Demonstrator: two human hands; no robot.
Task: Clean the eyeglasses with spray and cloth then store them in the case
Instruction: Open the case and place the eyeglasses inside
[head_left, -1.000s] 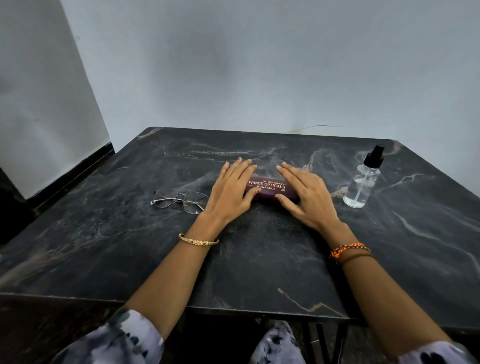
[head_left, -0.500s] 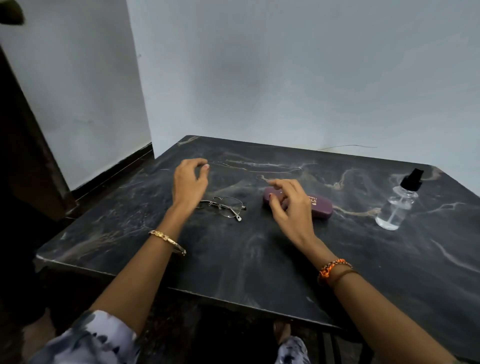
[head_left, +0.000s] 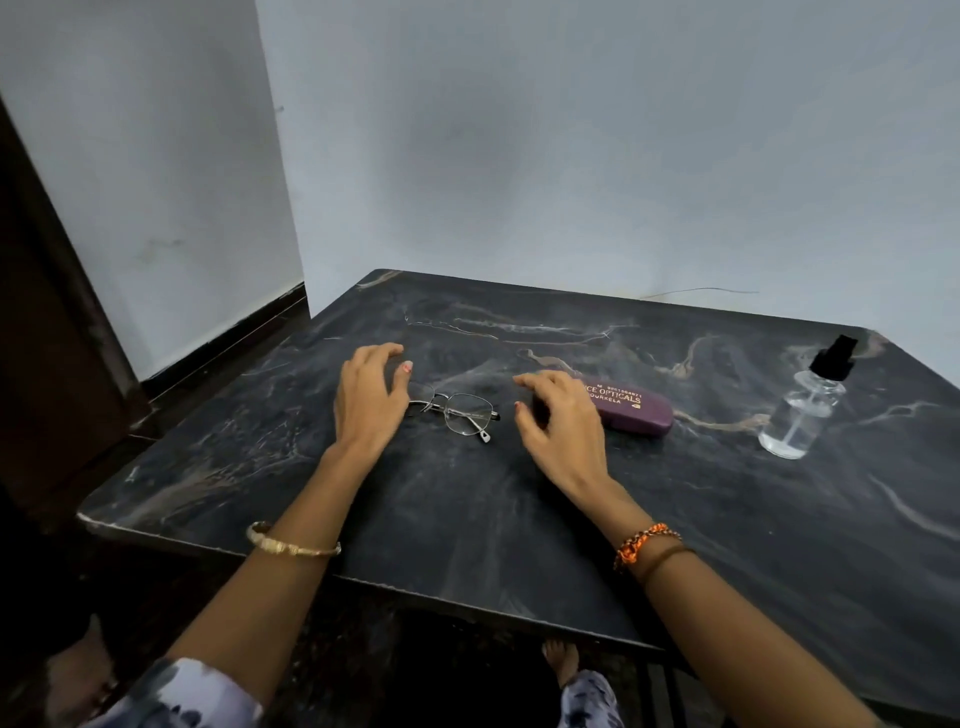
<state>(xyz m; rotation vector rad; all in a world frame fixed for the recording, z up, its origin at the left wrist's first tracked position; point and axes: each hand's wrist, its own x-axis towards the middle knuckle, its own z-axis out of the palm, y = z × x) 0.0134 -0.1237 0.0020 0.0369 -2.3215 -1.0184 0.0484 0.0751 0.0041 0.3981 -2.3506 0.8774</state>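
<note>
Both hands empty, fingers spread: left hand (head_left: 370, 402) and right hand (head_left: 558, 423) flank the eyeglasses (head_left: 454, 410) on the counter (head_left: 467, 519), prob about to grab; case (head_left: 631, 410) is shut, spray (head_left: 802, 410) parked w/in reach

Purple glasses case (head_left: 631, 410): gold print "…CE OPTICALS", "…OURKELA" below, tiny no. above, unreadable; start hidden by right hand (head_left: 563, 426).

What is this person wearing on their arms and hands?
Bare hands, no gloves. The left hand has a gold bangle at the wrist; the right hand has an orange braided band plus a thin brown one. Grey-and-white patterned sleeves sit high up both arms.
</note>
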